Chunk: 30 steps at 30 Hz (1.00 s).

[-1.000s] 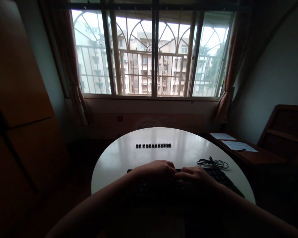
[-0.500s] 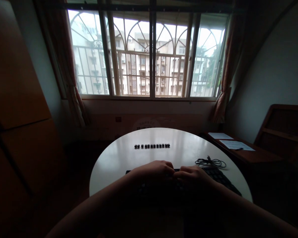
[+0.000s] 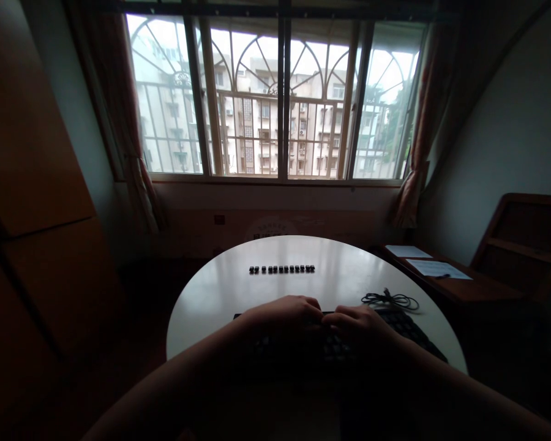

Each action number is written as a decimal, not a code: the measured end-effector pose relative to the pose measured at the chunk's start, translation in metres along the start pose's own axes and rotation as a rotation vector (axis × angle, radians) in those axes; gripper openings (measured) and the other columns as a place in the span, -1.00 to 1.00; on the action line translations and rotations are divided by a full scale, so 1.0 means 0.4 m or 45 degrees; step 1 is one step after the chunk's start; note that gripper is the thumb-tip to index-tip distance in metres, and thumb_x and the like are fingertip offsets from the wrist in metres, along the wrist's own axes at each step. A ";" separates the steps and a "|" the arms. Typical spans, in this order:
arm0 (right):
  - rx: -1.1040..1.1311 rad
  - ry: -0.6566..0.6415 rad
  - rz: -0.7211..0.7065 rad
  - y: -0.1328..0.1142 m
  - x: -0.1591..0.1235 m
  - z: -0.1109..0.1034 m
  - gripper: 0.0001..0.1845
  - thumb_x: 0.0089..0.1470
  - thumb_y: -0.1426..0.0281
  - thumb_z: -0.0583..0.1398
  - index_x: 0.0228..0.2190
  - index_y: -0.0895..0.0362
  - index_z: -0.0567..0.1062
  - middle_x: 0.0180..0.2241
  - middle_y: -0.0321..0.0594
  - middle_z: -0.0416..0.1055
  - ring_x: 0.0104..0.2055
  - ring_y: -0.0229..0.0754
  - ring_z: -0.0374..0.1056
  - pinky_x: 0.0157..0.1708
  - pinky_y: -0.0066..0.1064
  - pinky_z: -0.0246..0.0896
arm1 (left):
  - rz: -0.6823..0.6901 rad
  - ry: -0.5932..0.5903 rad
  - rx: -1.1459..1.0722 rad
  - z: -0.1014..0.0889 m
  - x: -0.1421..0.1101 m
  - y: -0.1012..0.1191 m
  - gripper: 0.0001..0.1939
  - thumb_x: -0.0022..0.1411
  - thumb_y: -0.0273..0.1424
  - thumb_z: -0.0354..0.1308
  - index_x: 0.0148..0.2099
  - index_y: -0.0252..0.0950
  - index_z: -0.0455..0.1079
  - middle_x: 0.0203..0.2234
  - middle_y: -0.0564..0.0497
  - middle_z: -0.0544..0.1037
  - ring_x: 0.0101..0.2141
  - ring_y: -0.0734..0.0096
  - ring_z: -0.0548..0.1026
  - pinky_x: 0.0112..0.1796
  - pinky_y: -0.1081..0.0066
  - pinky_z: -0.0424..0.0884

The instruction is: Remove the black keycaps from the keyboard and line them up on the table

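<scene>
A dark keyboard [image 3: 408, 327] lies near the front of the round white table, partly covered by my forearms and hands. Over its back edge, my left hand [image 3: 298, 311] is bent with its fingers curled down. My right hand [image 3: 354, 320] meets it from the other side, fingertips close to the left ones and also curled. Whatever the fingers grip, if anything, is hidden behind the hands and in deep shadow. Farther back stands a row of several small black pieces [image 3: 281, 269] that look like keycaps.
A bundled black cable [image 3: 390, 299] lies behind the keyboard's right part on the white table [image 3: 202, 306]. To the right, papers [image 3: 438, 269] and a small dark object rest on a brown wooden surface [image 3: 482, 293]. A barred window [image 3: 282, 110] is ahead.
Both hands stay together over the keyboard, with hardly any movement. The whole view has shifted very slightly.
</scene>
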State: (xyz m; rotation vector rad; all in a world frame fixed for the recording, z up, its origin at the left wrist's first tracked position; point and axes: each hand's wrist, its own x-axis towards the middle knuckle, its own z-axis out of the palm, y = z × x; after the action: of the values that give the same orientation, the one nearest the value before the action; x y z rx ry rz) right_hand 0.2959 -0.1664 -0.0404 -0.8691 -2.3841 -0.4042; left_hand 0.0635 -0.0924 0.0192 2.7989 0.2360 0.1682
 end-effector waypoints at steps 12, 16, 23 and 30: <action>0.057 -0.032 0.072 0.002 -0.001 0.003 -0.81 0.24 0.41 0.11 -0.15 0.10 0.49 -0.41 -0.27 0.45 -0.54 -0.33 0.33 -0.54 -0.52 0.11 | 0.026 0.014 0.026 0.012 0.006 -0.018 -0.77 0.30 -0.40 0.17 -0.01 -0.22 0.50 -0.10 -0.05 0.52 -0.21 0.36 0.53 -0.19 0.47 0.38; 0.110 -0.022 0.096 0.007 -0.005 0.005 -0.80 0.24 0.40 0.13 -0.13 0.09 0.50 -0.37 -0.25 0.48 -0.51 -0.33 0.35 -0.51 -0.53 0.15 | 0.016 0.008 0.012 0.014 0.007 -0.019 -0.77 0.30 -0.39 0.17 -0.01 -0.22 0.50 -0.11 -0.05 0.52 -0.21 0.35 0.52 -0.18 0.45 0.38; 0.145 -0.023 0.140 0.015 -0.009 0.003 -0.78 0.23 0.39 0.14 -0.11 0.10 0.50 -0.36 -0.22 0.48 -0.47 -0.32 0.37 -0.48 -0.54 0.17 | 0.032 0.045 -0.053 0.010 0.000 -0.012 -0.77 0.35 -0.33 0.11 -0.02 -0.25 0.49 -0.12 -0.07 0.52 -0.24 0.38 0.51 -0.21 0.48 0.37; 0.183 0.037 0.225 0.006 -0.001 -0.015 -0.81 0.22 0.42 0.14 -0.14 0.08 0.50 -0.35 -0.23 0.49 -0.47 -0.32 0.38 -0.48 -0.54 0.21 | -0.024 0.052 -0.035 -0.004 -0.008 -0.022 -0.76 0.32 -0.30 0.14 -0.01 -0.21 0.50 -0.14 -0.05 0.52 -0.21 0.36 0.51 -0.20 0.47 0.38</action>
State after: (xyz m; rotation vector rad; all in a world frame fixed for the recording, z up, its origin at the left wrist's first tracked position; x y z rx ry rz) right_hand 0.3003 -0.1677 -0.0358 -0.9898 -2.2559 -0.1728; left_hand 0.0589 -0.0842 0.0174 2.7667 0.2680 0.2223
